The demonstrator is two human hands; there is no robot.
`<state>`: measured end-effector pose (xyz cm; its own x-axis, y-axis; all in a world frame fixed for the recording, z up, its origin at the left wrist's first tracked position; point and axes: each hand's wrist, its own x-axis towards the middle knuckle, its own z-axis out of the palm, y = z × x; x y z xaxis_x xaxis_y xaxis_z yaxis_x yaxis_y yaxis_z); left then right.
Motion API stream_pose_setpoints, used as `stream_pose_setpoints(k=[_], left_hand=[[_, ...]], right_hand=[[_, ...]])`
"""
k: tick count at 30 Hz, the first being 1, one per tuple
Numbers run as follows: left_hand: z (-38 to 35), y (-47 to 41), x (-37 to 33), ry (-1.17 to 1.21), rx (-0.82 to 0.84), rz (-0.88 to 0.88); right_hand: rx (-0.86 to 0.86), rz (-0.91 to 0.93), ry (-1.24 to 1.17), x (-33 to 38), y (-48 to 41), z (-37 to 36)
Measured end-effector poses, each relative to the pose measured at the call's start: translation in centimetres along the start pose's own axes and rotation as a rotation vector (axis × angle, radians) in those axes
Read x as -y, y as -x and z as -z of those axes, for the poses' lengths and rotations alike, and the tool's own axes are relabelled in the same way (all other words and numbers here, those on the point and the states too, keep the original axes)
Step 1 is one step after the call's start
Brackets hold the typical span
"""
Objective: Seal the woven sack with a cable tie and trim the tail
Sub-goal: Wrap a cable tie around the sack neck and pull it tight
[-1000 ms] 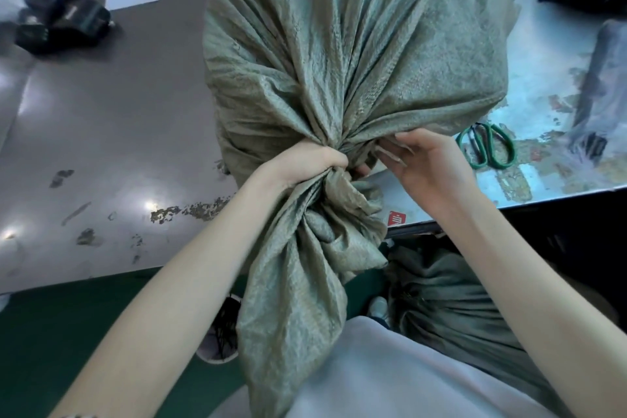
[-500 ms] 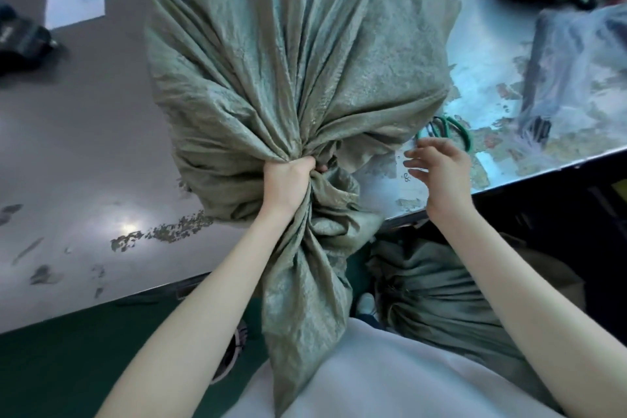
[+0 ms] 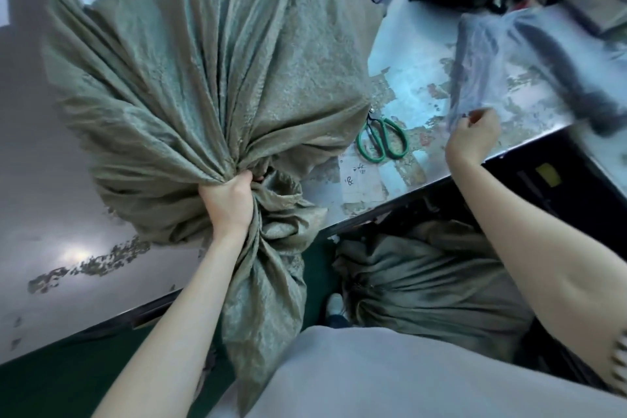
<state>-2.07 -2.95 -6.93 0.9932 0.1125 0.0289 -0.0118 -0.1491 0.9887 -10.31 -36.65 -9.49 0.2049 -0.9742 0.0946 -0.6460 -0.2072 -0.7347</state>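
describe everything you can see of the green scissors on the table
The scissors lie flat on the worn metal table, just right of the woven sack, whose bulge hides the blade tips. Two large green loop handles point toward the table's near edge; short dark blades meet at a small shiny pivot and look closed. Nothing holds them: the left hand grips the sack's neck, and the right hand is further right at a clear plastic bag.

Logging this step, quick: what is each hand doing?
Left hand: closed on the woven sack's gathered neck.
Right hand: pinching the clear plastic bag.
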Motion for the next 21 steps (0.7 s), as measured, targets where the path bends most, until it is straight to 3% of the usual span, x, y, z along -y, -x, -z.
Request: stream_pose_setpoints(k=[4,8,11,21], left_hand=[[-0.3,0.3,-0.2,0.012,-0.01,-0.026],[-0.5,0.8,-0.8,0.035,-0.001,-0.068],[-0.4,0.8,-0.6,0.038,0.005,-0.081],[-0.1,0.2,0.6,0.013,0.027,-0.093]], right_hand=[[0.069,-0.071,0.239,-0.8,-2.6,0.6],[0.223,-0.143,0.313,-1.7,-2.6,0.6],[0.226,-0.176,0.304,-1.8,-2.1,0.6],[0.239,0.019,0.279,-3.1,-0.9,1.4]])
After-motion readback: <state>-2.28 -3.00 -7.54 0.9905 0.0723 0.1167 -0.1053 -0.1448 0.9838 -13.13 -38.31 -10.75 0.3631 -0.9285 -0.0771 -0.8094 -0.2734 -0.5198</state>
